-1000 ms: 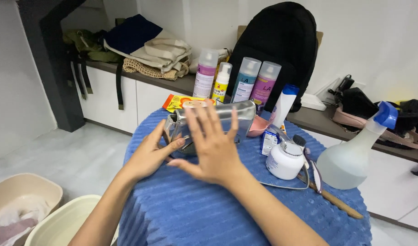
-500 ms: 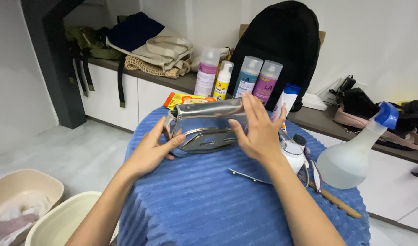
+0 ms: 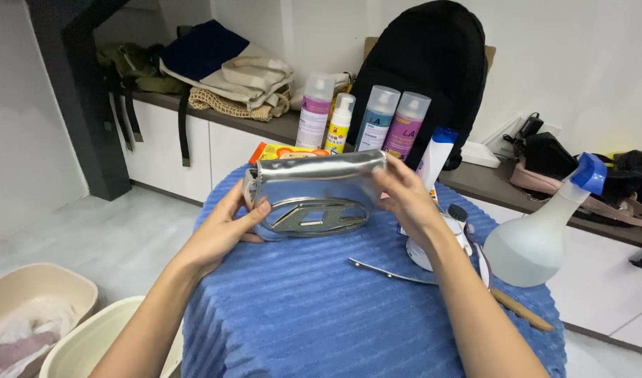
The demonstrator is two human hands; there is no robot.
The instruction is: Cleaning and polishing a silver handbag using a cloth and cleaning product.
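Head view: both hands' grip clamped on silver bag (image 3: 312, 194) (upright, blue towel (image 3: 321, 308)).

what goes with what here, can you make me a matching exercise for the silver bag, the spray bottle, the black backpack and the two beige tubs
Things:
1. silver bag
2. spray bottle
3. black backpack
4. beige tubs

Places:
A. on the floor, lower left
B. held upright between the left hand and right hand
C. on the right edge of the blue towel
D. on the counter behind the bottles

Pairs: 1-B, 2-C, 3-D, 4-A
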